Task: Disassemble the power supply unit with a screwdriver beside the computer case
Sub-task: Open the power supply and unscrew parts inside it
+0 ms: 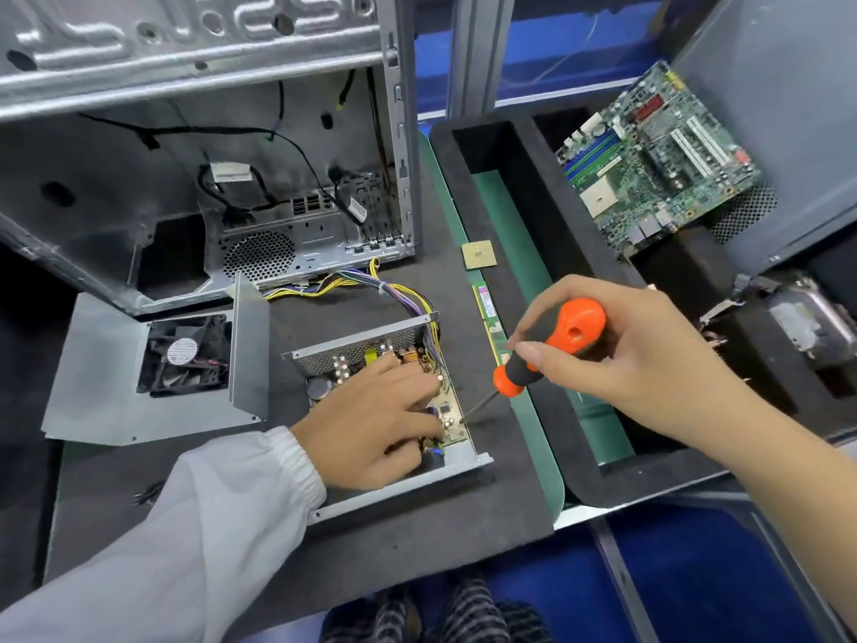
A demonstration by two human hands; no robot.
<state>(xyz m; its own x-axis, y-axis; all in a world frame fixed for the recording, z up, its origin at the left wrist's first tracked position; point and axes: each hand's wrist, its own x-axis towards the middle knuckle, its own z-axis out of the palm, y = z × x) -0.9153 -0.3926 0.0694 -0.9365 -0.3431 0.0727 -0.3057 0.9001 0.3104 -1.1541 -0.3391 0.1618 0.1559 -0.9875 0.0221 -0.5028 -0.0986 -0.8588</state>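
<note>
While the opened PSU [385,401] lies on the dark foam bench [417,526] before the empty case [208,178], both hands work at it.
Left hand [371,420] rests inside, fingers loosely spread over the board; right hand [617,350] grips the screwdriver [547,350], tip at the PSU's right edge. Its fan cover [153,373] sits to the left, a motherboard [658,160] in black trays, blue floor below.

I can't read any text from here. The round white sticker on the fan [185,352], left of the power supply unit [385,392], carries print too small to make out. The same goes for the white tag on the cables inside the computer case [230,171] and the labels on the memory stick [492,324].
</note>
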